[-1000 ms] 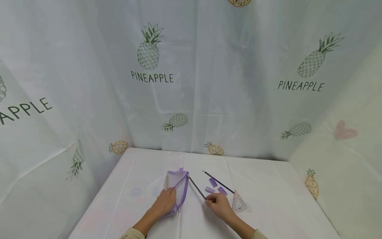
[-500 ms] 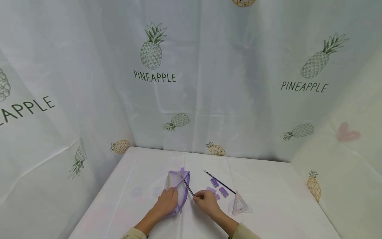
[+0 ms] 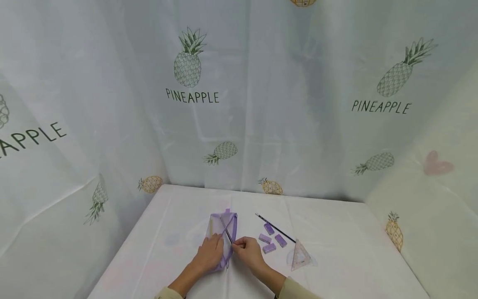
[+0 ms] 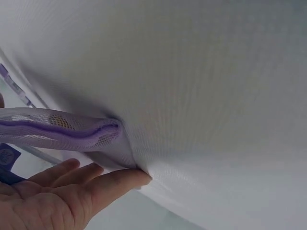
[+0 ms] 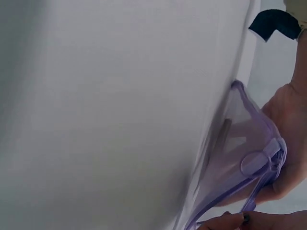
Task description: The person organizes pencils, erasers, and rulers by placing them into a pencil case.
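Head view: a slim, straight, dark pencil point(image 3: 229, 235), near end pinched in the right hand point(image 3: 249, 251), far stretch within the outline of a purple mesh pouch point(image 3: 234, 228) on the white surface point(image 3: 186, 207). Long axis running from near right to far left, far end toward the side with the purple tab point(image 3: 228, 210). Sheer mesh, deeper purple edging, lengthwise from near to far, a yellowish strip point(image 3: 210, 227) along the left side. Across the pouch, the left hand point(image 3: 209, 254), near the right one but apart; whether gripping or merely resting, cannot tell. Farther right, four purple blocks point(image 3: 269, 248), a second pencil point(image 3: 276, 228) slanting from far left to near right, and a pinkish triangle point(image 3: 300, 261) overlapping a clear protractor point(image 3: 314, 262). Left wrist view: pouch stretched sideways above the left hand, wavy purple line along it. Right wrist view: pouch translucent, one corner upward, long edge slanting down leftward, round loop point(image 5: 242, 166) beside another corner; left hand behind, right fingertips point(image 5: 225, 221) close together at the bottom.
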`<state>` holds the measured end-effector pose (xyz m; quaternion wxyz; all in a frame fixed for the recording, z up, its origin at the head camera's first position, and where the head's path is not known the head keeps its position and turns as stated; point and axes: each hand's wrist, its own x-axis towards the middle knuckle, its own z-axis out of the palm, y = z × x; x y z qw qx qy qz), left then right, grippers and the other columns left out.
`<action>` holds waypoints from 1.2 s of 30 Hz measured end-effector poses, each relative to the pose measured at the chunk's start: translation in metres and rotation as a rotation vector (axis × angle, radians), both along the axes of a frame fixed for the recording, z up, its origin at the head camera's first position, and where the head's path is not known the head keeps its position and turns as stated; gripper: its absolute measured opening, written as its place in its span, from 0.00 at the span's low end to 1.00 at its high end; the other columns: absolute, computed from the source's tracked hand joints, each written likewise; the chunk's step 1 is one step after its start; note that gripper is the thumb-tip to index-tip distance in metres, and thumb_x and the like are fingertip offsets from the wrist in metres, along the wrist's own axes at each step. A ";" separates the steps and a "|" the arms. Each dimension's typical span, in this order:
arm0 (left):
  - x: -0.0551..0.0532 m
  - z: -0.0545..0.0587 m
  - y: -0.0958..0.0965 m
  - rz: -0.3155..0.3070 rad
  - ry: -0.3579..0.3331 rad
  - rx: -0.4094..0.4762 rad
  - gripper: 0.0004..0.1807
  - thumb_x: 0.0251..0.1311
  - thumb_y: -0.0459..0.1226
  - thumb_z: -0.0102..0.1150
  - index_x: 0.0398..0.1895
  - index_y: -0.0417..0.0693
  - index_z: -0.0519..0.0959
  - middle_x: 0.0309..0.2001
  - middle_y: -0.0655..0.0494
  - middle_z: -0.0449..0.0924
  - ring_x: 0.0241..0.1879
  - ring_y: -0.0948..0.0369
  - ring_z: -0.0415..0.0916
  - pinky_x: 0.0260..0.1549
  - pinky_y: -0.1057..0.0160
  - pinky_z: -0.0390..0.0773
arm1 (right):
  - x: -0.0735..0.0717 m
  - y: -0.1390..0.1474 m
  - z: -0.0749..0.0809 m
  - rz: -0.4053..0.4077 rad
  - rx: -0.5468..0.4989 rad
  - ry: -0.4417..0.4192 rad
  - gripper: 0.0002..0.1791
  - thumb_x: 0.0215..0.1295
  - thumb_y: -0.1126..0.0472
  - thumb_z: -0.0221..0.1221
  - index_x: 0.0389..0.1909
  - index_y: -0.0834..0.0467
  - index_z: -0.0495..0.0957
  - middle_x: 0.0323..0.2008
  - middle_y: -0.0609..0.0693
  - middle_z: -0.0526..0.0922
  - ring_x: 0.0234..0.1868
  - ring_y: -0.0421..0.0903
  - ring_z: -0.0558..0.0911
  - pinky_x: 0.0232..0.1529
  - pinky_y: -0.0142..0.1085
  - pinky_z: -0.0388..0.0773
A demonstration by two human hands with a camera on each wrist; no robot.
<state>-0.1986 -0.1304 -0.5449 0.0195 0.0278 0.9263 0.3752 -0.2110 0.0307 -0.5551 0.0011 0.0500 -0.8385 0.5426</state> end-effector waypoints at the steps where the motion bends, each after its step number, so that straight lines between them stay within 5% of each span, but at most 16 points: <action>1: 0.000 0.000 0.000 -0.003 -0.006 0.003 0.30 0.76 0.46 0.31 0.66 0.33 0.70 0.68 0.31 0.66 0.68 0.25 0.53 0.60 0.22 0.52 | 0.000 -0.002 0.000 0.002 0.002 -0.004 0.05 0.56 0.64 0.68 0.28 0.63 0.84 0.20 0.46 0.80 0.21 0.36 0.75 0.21 0.26 0.72; 17: 0.000 -0.001 0.004 -0.016 -0.034 0.021 0.29 0.76 0.46 0.31 0.70 0.39 0.67 0.73 0.37 0.61 0.70 0.26 0.50 0.61 0.21 0.49 | 0.002 -0.015 -0.007 0.140 0.072 0.018 0.03 0.55 0.68 0.66 0.28 0.64 0.87 0.23 0.51 0.87 0.23 0.37 0.79 0.22 0.27 0.76; 25: 0.001 -0.003 0.006 -0.010 -0.034 -0.045 0.28 0.77 0.46 0.31 0.67 0.39 0.71 0.72 0.41 0.65 0.70 0.28 0.54 0.59 0.20 0.50 | 0.006 -0.006 -0.002 0.211 0.073 -0.016 0.08 0.59 0.64 0.62 0.36 0.62 0.88 0.26 0.49 0.88 0.22 0.34 0.78 0.22 0.27 0.76; 29: 0.002 -0.001 0.007 -0.005 -0.022 -0.089 0.28 0.77 0.46 0.32 0.66 0.39 0.72 0.71 0.41 0.65 0.70 0.28 0.54 0.59 0.20 0.51 | 0.009 0.002 0.005 0.218 0.147 0.096 0.10 0.59 0.63 0.62 0.40 0.61 0.86 0.34 0.52 0.89 0.29 0.39 0.83 0.29 0.30 0.80; 32: 0.003 -0.001 0.007 -0.010 -0.010 -0.123 0.28 0.76 0.46 0.33 0.65 0.38 0.73 0.71 0.40 0.66 0.70 0.28 0.55 0.58 0.19 0.52 | 0.012 0.008 0.009 0.207 0.270 0.255 0.15 0.58 0.61 0.63 0.45 0.62 0.85 0.47 0.59 0.87 0.43 0.52 0.86 0.43 0.44 0.83; 36: 0.002 -0.001 0.008 -0.015 -0.011 -0.157 0.28 0.76 0.46 0.35 0.62 0.37 0.75 0.70 0.39 0.66 0.70 0.29 0.55 0.59 0.20 0.53 | 0.016 0.016 0.011 0.201 0.438 0.421 0.27 0.55 0.55 0.65 0.55 0.63 0.80 0.64 0.66 0.74 0.59 0.65 0.77 0.54 0.63 0.74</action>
